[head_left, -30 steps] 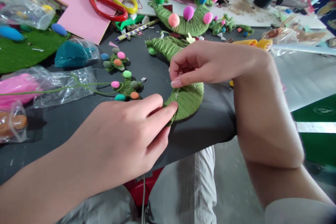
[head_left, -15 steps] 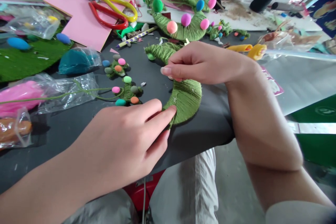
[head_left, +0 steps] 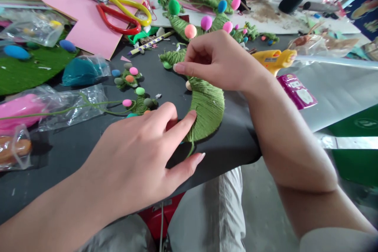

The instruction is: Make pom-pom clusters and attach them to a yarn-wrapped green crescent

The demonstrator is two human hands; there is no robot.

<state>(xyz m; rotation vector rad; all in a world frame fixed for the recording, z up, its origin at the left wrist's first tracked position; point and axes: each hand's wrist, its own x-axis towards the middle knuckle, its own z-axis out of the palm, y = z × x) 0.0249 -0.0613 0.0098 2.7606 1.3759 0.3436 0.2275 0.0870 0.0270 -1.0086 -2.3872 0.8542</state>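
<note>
A crescent wrapped in green yarn lies on the dark tabletop, its upper part covered by my right hand. My left hand presses its index fingertip on the crescent's lower end. Its thumb is stretched apart, and a loose yarn end hangs between. My right hand hovers over the upper part, thumb and curled index finger apart, with nothing visible between them. Just below it, a pale ball sits at the crescent's inner edge. A green ball shows near the upper tip.
Scissors lie on pink paper. Small yarn pieces with coloured balls are left of the crescent. A finished-looking crescent with balls stands behind. A yellow glue gun lies right, past my wrist. Plastic bags of clay fill the left side.
My left thumb has moved away from the crescent, exposing the yarn end. My right hand has risen and its thumb and index finger have parted, leaving the pale ball in sight.
</note>
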